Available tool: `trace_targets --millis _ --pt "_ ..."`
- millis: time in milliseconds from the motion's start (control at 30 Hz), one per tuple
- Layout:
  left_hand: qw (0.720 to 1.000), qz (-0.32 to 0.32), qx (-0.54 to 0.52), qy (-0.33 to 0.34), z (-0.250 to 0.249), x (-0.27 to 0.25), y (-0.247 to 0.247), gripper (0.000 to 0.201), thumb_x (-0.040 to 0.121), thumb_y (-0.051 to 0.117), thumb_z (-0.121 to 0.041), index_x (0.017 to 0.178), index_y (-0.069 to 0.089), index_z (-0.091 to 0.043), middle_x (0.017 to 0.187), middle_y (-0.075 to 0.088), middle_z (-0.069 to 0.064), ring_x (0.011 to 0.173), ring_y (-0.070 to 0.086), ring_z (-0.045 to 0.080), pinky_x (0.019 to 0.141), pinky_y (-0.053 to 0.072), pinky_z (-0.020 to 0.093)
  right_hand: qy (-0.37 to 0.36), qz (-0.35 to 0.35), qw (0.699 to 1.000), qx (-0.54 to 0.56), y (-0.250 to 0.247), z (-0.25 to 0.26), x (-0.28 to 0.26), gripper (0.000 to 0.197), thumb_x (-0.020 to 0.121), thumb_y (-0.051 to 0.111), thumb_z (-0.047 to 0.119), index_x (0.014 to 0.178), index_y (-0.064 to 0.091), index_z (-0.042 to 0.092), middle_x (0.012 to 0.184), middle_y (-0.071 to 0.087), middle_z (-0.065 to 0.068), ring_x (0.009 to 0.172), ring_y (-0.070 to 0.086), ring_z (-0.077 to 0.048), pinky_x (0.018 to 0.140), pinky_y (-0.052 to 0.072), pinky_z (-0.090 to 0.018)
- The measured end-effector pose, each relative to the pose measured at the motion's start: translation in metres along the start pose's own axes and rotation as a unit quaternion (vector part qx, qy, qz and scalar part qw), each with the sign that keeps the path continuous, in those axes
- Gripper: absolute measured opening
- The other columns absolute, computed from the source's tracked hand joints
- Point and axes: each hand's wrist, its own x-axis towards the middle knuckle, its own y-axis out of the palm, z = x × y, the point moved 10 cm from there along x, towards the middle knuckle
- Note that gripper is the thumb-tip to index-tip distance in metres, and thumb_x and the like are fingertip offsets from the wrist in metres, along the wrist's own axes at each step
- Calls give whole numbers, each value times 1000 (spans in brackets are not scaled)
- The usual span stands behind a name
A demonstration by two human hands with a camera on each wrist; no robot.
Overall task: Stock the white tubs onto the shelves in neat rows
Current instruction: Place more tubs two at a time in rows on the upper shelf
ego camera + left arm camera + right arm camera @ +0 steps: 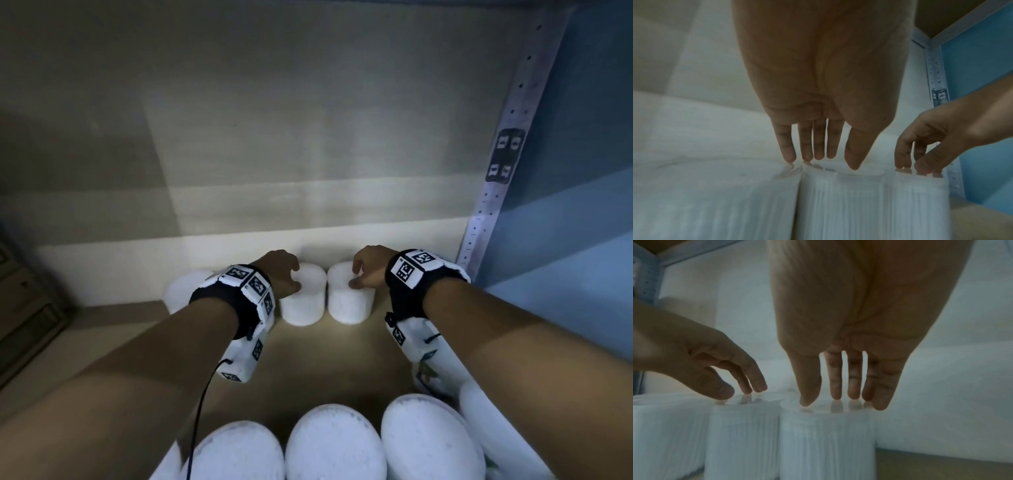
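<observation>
Three white tubs stand in a row at the back of the shelf (pixel 342 359). My left hand (pixel 294 278) rests its fingertips on the lid of the middle tub (pixel 303 301). In the left wrist view its fingers (pixel 819 152) point straight down onto that tub (pixel 840 203). My right hand (pixel 354 275) touches the top of the right tub (pixel 347 303) in the same way, its fingers (pixel 835 391) straight on the lid of that tub (pixel 826 443). Neither hand curls round a tub. My left wrist half hides the left tub (pixel 183 287).
Several more white tubs (pixel 335 442) stand in a row along the shelf's front edge, under my forearms. A perforated metal upright (pixel 493 192) and a blue side panel (pixel 565 205) close the right side. The pale back wall (pixel 308 154) is just behind the back row.
</observation>
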Motion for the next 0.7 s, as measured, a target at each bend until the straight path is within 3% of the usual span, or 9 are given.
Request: trace_targets --millis 200,400,700 --pt "1000 -8 4 15 -1 4 2 47 93 54 -33 137 46 -16 143 38 6 134 37 23 107 32 29 3 8 999 -40 3 5 11 51 82 70 37 118 61 1 120 64 -14 111 61 -29 93 50 -35" --pt "1000 -2 0 16 -4 2 4 48 94 54 -31 138 45 -14 144 36 8 134 39 24 108 32 30 -3 2 999 -55 0 8 7 44 82 71 30 117 62 4 121 64 -11 111 61 -27 91 49 -33" --pt "1000 -10 -12 7 -6 -1 5 47 94 55 -23 138 45 -11 145 35 9 135 39 24 108 32 29 -47 23 996 -70 -2 15 0 46 76 70 -2 120 63 10 127 60 -9 117 58 -24 96 48 -31"
